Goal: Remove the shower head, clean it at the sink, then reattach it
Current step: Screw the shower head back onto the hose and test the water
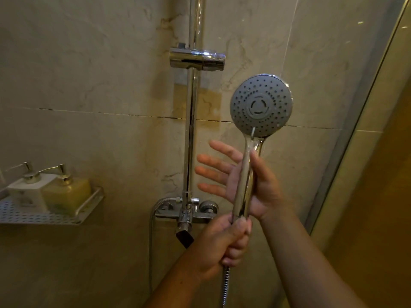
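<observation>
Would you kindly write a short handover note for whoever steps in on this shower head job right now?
Left hand: closed around the base of the shower head handle, where the hose joins.
Right hand: fingers spread, handle resting in the palm under the thumb.
Shower head: off the holder on the rail, spray face towards the camera, hose connected.
Done: lifted from the holder.
Left: detach from hose, clean at sink, reattach.

The shower head [261, 106] sat above the right hand [255, 185], left hand [224, 243] below, holder [196, 58] up-left.
</observation>
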Demonstrator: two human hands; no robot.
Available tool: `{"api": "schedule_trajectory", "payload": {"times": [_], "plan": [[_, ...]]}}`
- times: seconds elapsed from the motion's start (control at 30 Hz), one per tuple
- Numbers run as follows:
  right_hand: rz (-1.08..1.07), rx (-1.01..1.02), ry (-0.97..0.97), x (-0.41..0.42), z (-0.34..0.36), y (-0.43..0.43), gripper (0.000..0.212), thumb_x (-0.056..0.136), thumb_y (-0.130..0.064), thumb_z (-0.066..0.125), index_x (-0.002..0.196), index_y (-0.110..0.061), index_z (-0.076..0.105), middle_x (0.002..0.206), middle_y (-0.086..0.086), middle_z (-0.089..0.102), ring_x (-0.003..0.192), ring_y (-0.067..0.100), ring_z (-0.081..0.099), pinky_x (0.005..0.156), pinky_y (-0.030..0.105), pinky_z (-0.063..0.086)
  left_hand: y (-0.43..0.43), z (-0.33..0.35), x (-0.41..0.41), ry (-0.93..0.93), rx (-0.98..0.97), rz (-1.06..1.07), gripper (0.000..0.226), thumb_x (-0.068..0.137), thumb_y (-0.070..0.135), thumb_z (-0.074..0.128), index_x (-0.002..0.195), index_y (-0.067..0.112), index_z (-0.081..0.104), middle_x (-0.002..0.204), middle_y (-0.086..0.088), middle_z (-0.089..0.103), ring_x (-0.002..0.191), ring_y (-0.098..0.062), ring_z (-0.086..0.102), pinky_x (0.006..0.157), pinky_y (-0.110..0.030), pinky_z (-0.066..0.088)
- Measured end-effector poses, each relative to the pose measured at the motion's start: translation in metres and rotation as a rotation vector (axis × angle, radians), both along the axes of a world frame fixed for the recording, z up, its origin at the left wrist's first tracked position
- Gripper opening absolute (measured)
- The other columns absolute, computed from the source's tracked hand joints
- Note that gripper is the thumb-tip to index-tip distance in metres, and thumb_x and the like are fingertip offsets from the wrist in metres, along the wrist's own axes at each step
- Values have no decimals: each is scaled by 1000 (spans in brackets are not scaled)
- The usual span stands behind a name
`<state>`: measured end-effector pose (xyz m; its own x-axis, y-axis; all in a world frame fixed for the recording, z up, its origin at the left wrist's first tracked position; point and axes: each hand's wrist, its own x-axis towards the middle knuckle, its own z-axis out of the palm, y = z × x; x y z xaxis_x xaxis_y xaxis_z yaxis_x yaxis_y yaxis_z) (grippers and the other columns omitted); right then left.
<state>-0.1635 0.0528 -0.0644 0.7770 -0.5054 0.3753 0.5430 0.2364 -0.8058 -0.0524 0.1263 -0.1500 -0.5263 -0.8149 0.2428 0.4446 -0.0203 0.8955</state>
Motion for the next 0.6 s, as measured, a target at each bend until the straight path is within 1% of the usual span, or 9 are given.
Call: {"api": "schedule_trajectory", "payload": {"times": [0.03,0.1,0.17,0.23,0.3,0.37,0.47,0.53,0.6], "plan": [[84,6,-35,1,0,-1,89,86,-41,73,155,-9,28,143,27,48,125,42,57,105,60,44,0,0,0,46,14,-45,26,88,45,66,88,21,57,61,6,30,42,1,26,37,-12,24],[152,20,-78,3,1,0,84,90,-36,70,156,-11,25,144,28,49,116,41,65,92,53,56,0,-2,0,92,39,-69,25,90,42,65,90,18,55,61,6,30,42,1,26,36,-11,24],[105,29,-53,2,0,0,76,94,-33,65,156,-11,26,142,27,52,105,35,72,80,44,63,0,-3,1,86,56,-22,24,92,39,62,91,16,53,60,7,33,42,1,27,36,-11,25],[-44,33,45,3,-1,0,71,94,-34,63,153,-9,32,138,25,58,98,30,74,76,38,63,-2,-6,3,42,58,68,21,93,37,57,90,17,54,60,8,36,42,0,28,36,-12,26],[-236,26,152,2,-4,1,67,94,-34,60,151,-6,38,133,25,63,99,29,74,80,38,62,-3,-10,4,-10,47,166,20,92,38,56,88,18,56,60,7,38,42,-1,30,36,-12,28],[-355,22,207,0,-6,4,62,95,-33,58,148,-4,42,134,25,63,111,34,69,91,42,58,-4,-12,5,-56,44,257,22,92,38,55,88,17,52,60,8,39,42,-1,30,36,-13,27],[-394,54,217,-6,-8,8,62,91,-30,60,146,-4,45,138,26,59,122,38,63,102,47,51,-4,-11,8,-102,39,330,24,93,38,53,89,15,50,58,9,39,41,-1,30,36,-14,26],[-399,38,229,-11,-9,7,60,89,-20,56,145,-4,44,138,28,58,122,40,62,105,49,49,-2,-11,9,-137,17,341,27,95,40,54,90,13,50,58,10,40,42,-2,30,37,-14,26],[-378,-30,249,-20,-10,7,56,90,-11,51,146,-3,42,137,28,59,125,42,60,105,50,49,0,-10,9,-156,-3,323,25,93,38,53,91,13,51,58,10,41,42,-2,31,37,-14,27]]}}
